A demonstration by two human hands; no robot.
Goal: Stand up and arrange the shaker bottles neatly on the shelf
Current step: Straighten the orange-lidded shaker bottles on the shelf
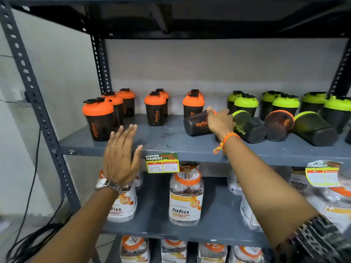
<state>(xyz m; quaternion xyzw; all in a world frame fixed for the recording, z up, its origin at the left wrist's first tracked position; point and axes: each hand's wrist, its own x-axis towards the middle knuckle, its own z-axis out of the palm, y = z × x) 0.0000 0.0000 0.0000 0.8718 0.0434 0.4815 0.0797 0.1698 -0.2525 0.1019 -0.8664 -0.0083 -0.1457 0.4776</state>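
Dark shaker bottles stand on the grey shelf [171, 139]: several orange-lidded ones at the left, such as the front one [97, 118], and several green-lidded ones [246, 104] at the right. Lying on their sides in front are an orange-lidded bottle [196, 125], a green-lidded one [248, 126], another orange one [278, 125] and another green one [313, 128]. My right hand [220, 120] rests over the lid end of the leftmost fallen orange bottle, fingers curled around it. My left hand [121, 158] hovers open at the shelf's front edge, holding nothing.
A price tag [161, 162] hangs from the shelf edge. Lower shelves hold clear jars with orange lids [186, 196]. A perforated steel upright [34, 103] stands at the left, with black cables [28, 234] beside it. Bare shelf lies between the upright orange bottles and the fallen ones.
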